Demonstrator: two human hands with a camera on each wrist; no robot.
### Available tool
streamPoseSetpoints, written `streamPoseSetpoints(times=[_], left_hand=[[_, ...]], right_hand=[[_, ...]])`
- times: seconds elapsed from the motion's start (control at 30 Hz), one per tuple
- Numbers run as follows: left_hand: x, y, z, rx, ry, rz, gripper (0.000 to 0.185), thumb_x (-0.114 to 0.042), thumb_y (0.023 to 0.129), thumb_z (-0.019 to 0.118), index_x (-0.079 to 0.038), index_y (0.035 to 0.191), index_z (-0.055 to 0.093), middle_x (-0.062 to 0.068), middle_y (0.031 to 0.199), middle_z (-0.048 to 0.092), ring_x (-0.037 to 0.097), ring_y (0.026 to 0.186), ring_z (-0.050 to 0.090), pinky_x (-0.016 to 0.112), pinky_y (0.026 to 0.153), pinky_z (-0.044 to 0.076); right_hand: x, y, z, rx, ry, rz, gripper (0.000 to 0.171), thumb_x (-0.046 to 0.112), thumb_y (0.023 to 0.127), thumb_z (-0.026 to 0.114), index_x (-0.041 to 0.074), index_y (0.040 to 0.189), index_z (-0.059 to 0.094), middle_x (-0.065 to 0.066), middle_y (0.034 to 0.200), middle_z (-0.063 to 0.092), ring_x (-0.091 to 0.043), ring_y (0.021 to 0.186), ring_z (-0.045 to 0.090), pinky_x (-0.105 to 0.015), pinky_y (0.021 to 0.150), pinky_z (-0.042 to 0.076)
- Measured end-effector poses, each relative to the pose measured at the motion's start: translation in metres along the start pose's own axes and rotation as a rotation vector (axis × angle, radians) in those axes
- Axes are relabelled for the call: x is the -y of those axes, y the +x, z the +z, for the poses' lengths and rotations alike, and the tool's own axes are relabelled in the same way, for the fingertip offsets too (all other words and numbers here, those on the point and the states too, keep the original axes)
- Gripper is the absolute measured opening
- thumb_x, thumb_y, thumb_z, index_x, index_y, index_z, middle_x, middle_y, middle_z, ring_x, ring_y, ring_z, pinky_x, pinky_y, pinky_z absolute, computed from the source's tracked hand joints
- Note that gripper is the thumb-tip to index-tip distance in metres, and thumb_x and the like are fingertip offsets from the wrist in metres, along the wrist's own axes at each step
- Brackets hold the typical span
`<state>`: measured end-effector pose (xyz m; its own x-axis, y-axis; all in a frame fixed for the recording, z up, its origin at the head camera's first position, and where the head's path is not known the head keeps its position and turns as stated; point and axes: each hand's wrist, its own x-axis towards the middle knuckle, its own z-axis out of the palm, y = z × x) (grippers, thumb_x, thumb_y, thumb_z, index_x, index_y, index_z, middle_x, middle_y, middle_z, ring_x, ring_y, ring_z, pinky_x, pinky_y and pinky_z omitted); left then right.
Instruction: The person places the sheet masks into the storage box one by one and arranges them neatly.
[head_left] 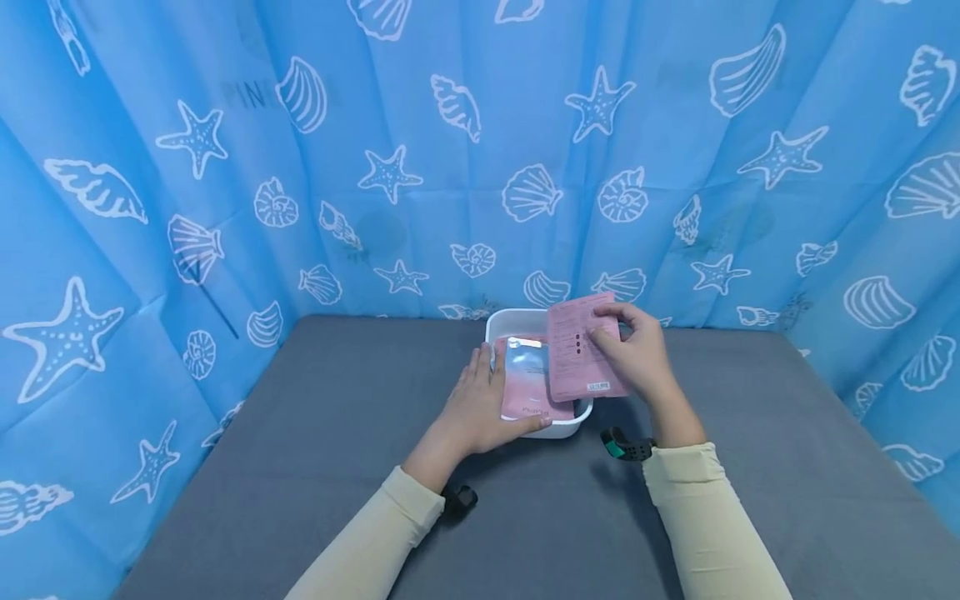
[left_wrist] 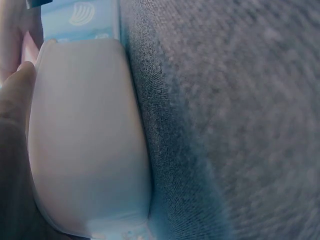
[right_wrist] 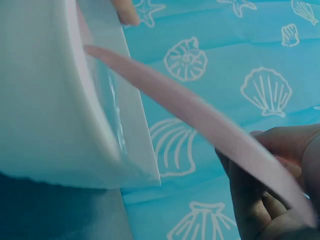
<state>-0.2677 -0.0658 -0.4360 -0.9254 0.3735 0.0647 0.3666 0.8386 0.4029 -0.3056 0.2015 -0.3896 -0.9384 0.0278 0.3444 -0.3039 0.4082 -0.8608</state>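
A white plastic container point(head_left: 564, 431) stands on the grey surface, its wall large in the left wrist view. Inside lies a pink packet point(head_left: 517, 396) with a clear, shiny area. My left hand point(head_left: 476, 408) rests on the container's left side with fingers straight, the thumb lying along its front rim. Between thumb and fingers my right hand point(head_left: 641, 350) pinches a flat pink packet point(head_left: 566, 354) by its right edge; small print and a barcode show on it. That packet is tilted over the container's right side, and its thin edge shows in the right wrist view.
A grey cloth-covered table point(head_left: 337, 433) spreads around the container. Behind it and along both sides hangs a blue curtain point(head_left: 465, 225) with white shells and starfish. Dark straps are on both wrists, the right one point(head_left: 633, 450) with a green part.
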Motion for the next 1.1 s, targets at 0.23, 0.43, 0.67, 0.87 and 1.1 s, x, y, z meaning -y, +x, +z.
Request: streamPoseSetpoints(times=[0.23,0.43,0.67,0.87,1.1], left_hand=[[0.003,0.0,0.002,-0.008,-0.012,-0.012,0.129,-0.089,0.085,0.057,-0.012,0.172,0.001,0.019,0.18,0.001,0.039,0.167,0.002,0.058,0.131,0.023],[0.005,0.001,0.003,-0.019,-0.013,-0.01,0.13,-0.09,0.084,0.056,-0.011,0.172,0.003,0.019,0.18,0.001,0.041,0.166,0.002,0.06,0.131,0.022],[0.006,0.002,0.003,-0.004,-0.041,-0.004,0.13,-0.092,0.083,0.055,-0.012,0.172,0.004,0.018,0.18,-0.001,0.04,0.167,0.0,0.06,0.131,0.021],[0.005,0.002,0.002,-0.004,-0.032,0.0,0.128,-0.091,0.084,0.055,-0.011,0.172,0.007,0.018,0.18,0.001,0.04,0.167,0.002,0.061,0.131,0.021],[0.0,-0.001,0.002,-0.009,-0.059,0.005,0.126,-0.087,0.084,0.059,-0.009,0.172,0.011,0.019,0.18,0.004,0.041,0.167,0.006,0.061,0.13,0.023]], right_hand=[[0.0,0.003,0.009,0.184,-0.021,0.032,0.047,0.008,0.102,0.067,-0.005,0.146,0.057,-0.032,0.145,0.058,-0.048,0.12,0.07,-0.028,0.08,0.064],[0.0,0.003,0.014,0.349,-0.164,0.005,0.043,0.018,0.102,0.071,-0.003,0.139,0.065,-0.026,0.137,0.068,-0.041,0.12,0.071,-0.046,0.091,0.064],[0.006,0.0,0.01,0.36,-0.278,-0.008,0.042,0.027,0.102,0.072,-0.001,0.133,0.069,-0.02,0.127,0.074,-0.037,0.118,0.07,-0.055,0.099,0.058],[0.01,-0.003,0.006,0.394,-0.271,0.006,0.045,0.03,0.102,0.071,-0.002,0.135,0.068,-0.022,0.124,0.073,-0.035,0.107,0.071,-0.043,0.085,0.064],[0.011,-0.011,0.001,0.368,-0.306,-0.013,0.042,0.03,0.102,0.072,0.0,0.132,0.069,-0.018,0.121,0.074,-0.033,0.107,0.071,-0.048,0.089,0.063]])
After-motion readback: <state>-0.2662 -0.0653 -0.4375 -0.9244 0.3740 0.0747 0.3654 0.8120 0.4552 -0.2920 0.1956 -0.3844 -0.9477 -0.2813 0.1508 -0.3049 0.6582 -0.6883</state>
